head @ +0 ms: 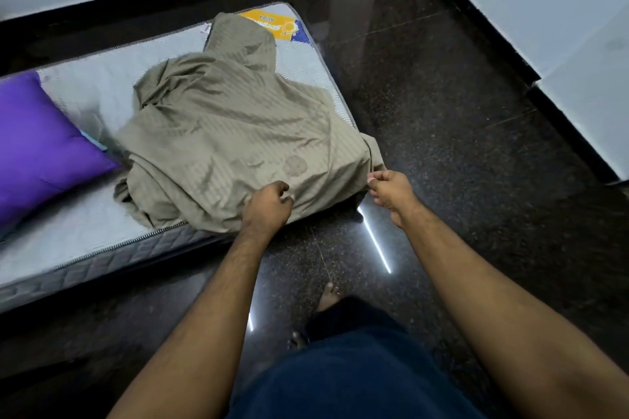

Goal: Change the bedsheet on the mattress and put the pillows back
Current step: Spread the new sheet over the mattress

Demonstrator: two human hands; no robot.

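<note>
Sheet being spread over bare mattress

Fingers of both hands pinch the near edge of the olive sheet (231, 119) — left hand (269, 204) mid-hem, right hand (391, 190) at the corner. It lies bunched on the mattress (68, 235), beside a purple pillow (37, 146). Next, probably: pull it flat, tuck corners.

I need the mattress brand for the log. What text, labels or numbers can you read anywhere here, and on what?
Nothing can be read for certain.
Yellow and blue label at the far corner of the mattress: it carries printed words and a round logo, but they are upside down, partly covered by the sheet and too blurred to read.
Small white tag on the mattress's far edge: too small to read.
Sheet, pillow: no text visible.
</note>
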